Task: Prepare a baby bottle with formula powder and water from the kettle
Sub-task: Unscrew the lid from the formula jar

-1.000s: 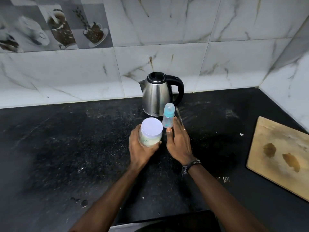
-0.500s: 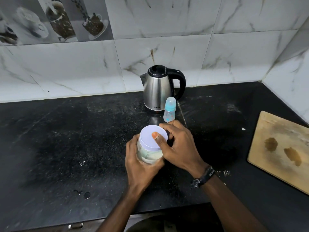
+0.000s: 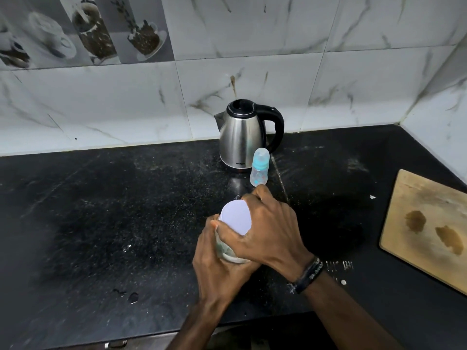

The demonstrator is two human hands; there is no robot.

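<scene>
head view: the formula jar (image 3: 231,251) is tilted, its white lid (image 3: 236,219) facing up toward the camera, held above the black worktop (image 3: 101,210). left hand (image 3: 217,269) wraps the jar's body; right hand (image 3: 265,231) curls over the lid. baby bottle (image 3: 259,171) stands upright just beside the kettle (image 3: 241,137), whose small label perhaps reads "milton".

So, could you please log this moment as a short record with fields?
left hand: grips the jar body
right hand: curled over the lid
lid: on the jar
baby bottle: upright, capped, beside the kettle
kettle: lid shut, near the wall
cutting board: right, stained
counter: black, dusty
</scene>
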